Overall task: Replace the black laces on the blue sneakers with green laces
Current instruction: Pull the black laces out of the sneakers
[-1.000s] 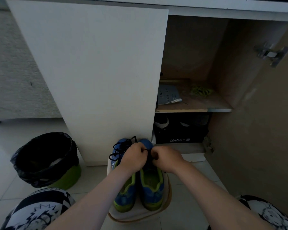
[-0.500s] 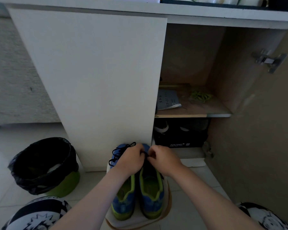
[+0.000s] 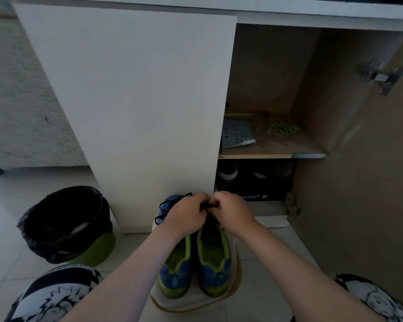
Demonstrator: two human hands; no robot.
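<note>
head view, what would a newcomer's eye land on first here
The left hand and right hand pinch a black lace above the blue sneakers, bottom centre. Green laces lie on the open cabinet's shelf, up right; a black-lined bin stands left.

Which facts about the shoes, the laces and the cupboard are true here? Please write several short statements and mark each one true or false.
1. The left hand and the right hand both pinch a black lace over the blue sneakers. True.
2. The green laces are threaded through the sneakers. False: they lie on the shelf inside the cupboard.
3. A bin lined with a black bag stands left of the sneakers. True.
4. The cupboard's right door is closed. False: it stands open.
5. The sneakers' heels point toward the cupboard. False: the toes do.
</note>
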